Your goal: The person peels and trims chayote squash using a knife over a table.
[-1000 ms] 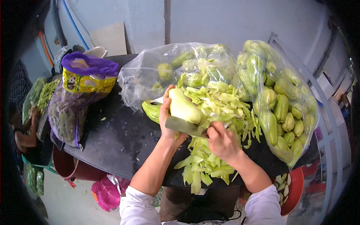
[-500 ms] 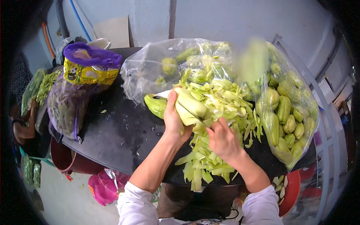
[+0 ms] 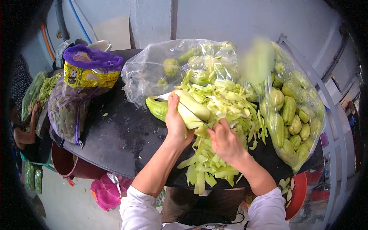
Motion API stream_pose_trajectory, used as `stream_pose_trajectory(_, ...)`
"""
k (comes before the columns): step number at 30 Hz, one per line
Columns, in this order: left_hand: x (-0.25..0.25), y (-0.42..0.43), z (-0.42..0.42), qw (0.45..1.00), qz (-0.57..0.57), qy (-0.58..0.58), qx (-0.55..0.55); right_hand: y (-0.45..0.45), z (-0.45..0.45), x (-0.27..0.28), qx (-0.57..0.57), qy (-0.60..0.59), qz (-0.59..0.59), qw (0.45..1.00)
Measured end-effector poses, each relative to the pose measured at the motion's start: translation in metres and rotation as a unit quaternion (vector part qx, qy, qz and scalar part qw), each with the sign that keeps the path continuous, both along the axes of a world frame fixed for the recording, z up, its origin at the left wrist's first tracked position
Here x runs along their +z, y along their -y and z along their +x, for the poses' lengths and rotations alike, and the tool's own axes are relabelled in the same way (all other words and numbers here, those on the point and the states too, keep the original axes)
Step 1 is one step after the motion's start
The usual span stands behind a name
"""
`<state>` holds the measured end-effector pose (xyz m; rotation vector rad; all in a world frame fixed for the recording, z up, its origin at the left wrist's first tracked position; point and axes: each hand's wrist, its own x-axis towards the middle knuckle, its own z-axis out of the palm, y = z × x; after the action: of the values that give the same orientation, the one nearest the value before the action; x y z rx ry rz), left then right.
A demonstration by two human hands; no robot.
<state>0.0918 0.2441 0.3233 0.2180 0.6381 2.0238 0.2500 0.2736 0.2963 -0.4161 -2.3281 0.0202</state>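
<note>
Peeled chayote [image 3: 196, 105] is held over the tabletop [image 3: 119, 132], at the left side of a heap of green peel strips [image 3: 222, 166]. Our left grip [image 3: 177, 120] is clamped on it, opened only as wide as its body, with the thumb lying up along the left side. Our right grip [image 3: 227, 141] is closed tight on a knife [image 3: 201, 120], whose blade lies against the chayote, nearly edge-on to us.

We cannot see the knife's handle inside the right fist, nor most of the left fingers, which go behind the chayote. A white scrap [image 3: 164, 96] beside the left hand is hard to make out. One blurred green patch [image 3: 257, 59] covers part of the right-hand bag [image 3: 286, 156], and the tabletop cuts off most of a red bucket [image 3: 302, 197] at lower right.

The chayote's long axis slants from upper left to lower right, its lower end facing our right hand; the blade runs roughly along that same slant. Just left of the left grip we see an unpeeled chayote [image 3: 156, 110]. Behind the heap lies a clear bag [image 3: 140, 78] with more green ones, and well apart to the left stands a purple net sack [image 3: 92, 56].
</note>
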Motion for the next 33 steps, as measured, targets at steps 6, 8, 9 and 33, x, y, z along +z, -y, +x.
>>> stream_pose_trajectory(6,-0.002,0.003,-0.002,0.997,-0.021,0.038,-0.068,0.000,-0.004,0.001,-0.003,0.001,-0.013,1.000)
stream_pose_trajectory(8,0.001,0.005,0.000,0.999,-0.027,0.014,-0.036,0.000,-0.002,0.000,-0.001,-0.011,-0.011,1.000)
stream_pose_trajectory(9,0.000,0.004,-0.003,0.999,-0.026,0.013,-0.037,0.002,-0.001,0.000,-0.003,0.004,-0.019,1.000)
stream_pose_trajectory(33,-0.018,-0.005,0.001,0.987,-0.050,0.091,-0.122,-0.003,-0.007,-0.003,-0.019,0.009,-0.078,0.997)
